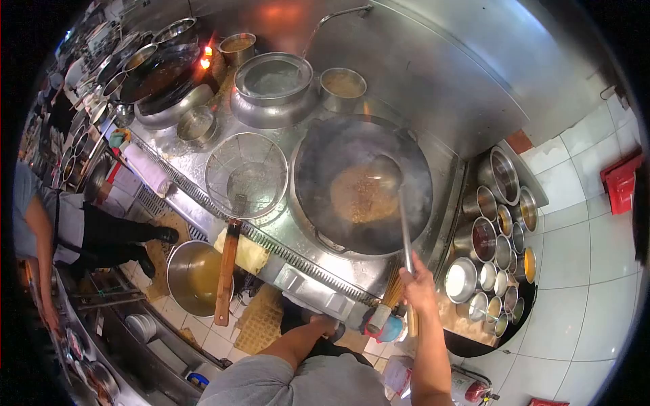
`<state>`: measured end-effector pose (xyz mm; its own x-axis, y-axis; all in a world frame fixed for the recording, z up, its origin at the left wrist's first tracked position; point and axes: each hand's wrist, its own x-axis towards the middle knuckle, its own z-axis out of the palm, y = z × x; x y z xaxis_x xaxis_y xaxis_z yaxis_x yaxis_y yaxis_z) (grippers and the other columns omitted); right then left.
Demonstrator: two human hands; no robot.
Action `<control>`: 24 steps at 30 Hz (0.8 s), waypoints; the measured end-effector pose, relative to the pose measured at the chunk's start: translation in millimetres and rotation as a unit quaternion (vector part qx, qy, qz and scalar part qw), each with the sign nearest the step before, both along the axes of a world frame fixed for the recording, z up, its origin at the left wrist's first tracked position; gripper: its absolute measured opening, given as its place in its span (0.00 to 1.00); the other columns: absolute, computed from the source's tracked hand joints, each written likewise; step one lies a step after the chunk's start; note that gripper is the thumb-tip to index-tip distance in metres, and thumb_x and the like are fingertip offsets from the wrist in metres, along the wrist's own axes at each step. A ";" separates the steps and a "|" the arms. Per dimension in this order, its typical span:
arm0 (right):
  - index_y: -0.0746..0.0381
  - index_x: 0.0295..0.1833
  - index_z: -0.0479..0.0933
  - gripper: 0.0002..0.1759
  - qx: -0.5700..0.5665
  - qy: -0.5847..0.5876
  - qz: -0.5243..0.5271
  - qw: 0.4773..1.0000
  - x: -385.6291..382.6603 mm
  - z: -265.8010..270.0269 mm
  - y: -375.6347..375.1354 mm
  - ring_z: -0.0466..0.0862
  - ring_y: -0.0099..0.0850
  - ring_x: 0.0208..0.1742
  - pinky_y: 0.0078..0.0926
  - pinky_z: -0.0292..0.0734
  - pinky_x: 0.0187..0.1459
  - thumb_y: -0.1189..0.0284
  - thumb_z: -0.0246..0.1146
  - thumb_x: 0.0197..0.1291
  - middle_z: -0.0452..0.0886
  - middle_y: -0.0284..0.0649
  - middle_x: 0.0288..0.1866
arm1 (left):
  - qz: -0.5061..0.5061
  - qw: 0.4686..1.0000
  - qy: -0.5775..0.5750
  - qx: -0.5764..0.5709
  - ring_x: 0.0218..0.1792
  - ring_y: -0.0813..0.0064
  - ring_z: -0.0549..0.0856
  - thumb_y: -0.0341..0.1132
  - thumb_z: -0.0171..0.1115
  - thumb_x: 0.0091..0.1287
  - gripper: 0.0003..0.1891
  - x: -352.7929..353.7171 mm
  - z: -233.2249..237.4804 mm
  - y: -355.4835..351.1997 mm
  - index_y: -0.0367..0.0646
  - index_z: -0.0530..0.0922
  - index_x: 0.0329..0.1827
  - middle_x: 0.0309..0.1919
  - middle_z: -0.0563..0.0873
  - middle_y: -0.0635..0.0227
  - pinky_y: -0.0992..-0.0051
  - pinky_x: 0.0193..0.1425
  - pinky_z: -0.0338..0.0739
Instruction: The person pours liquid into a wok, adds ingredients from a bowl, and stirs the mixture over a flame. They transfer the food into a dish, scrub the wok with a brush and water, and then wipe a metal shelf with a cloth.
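Note:
My right hand (421,289) is closed around the long handle of a wok ladle (405,227). The ladle's bowl rests in a large dark wok (318,162) at the burner, in a bubbling brown liquid (363,196) with steam rising. Low at the stove's front edge is my left hand (330,327); its fingers are mostly hidden, so I cannot make out their shape or any hold. To the left of the wok, a round wire strainer (218,159) with a wooden handle (227,284) lies across the stovetop, the handle sticking out over the front edge.
Several metal pots of seasonings (461,279) crowd the right-hand shelf. A pot of water (247,98) stands behind the strainer under a running tap (332,15). A bucket of yellowish liquid (177,260) sits on the floor. Another person (68,216) stands at left, near a flaming second wok (145,91).

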<state>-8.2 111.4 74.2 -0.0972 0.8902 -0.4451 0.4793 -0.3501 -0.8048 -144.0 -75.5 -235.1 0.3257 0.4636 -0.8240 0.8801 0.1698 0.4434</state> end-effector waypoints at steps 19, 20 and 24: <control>0.57 0.85 0.60 0.37 0.087 -0.070 0.060 0.992 -13.0 -21.4 -46.1 0.76 0.23 0.20 0.25 0.75 0.23 0.75 0.61 0.72 0.78 0.32 0.29 | -0.055 0.998 0.017 0.019 0.77 0.58 0.74 0.44 0.69 0.61 0.38 -6.7 25.2 9.4 0.50 0.73 0.78 0.78 0.73 0.59 0.52 0.74 0.74; 0.59 0.85 0.60 0.37 0.208 -0.086 0.091 0.970 -2.2 -52.0 -29.3 0.78 0.24 0.22 0.25 0.76 0.25 0.75 0.61 0.72 0.79 0.33 0.30 | -0.036 0.999 0.011 0.020 0.77 0.57 0.74 0.44 0.69 0.61 0.39 -7.4 21.9 9.3 0.49 0.72 0.78 0.78 0.73 0.59 0.52 0.74 0.74; 0.65 0.83 0.61 0.37 0.229 -0.144 0.092 0.958 -6.6 -75.1 -5.1 0.80 0.25 0.25 0.25 0.78 0.29 0.76 0.61 0.71 0.82 0.34 0.31 | 0.001 0.997 -0.013 0.074 0.77 0.56 0.74 0.42 0.69 0.61 0.40 -1.3 -18.3 -10.3 0.48 0.70 0.79 0.78 0.74 0.59 0.52 0.74 0.74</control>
<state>-14.8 106.3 -0.9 -0.2033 0.9781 -0.0448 0.7247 0.1195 -0.6786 -145.3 -85.8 -253.4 0.3459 0.5794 -0.7380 0.8676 0.1020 0.4867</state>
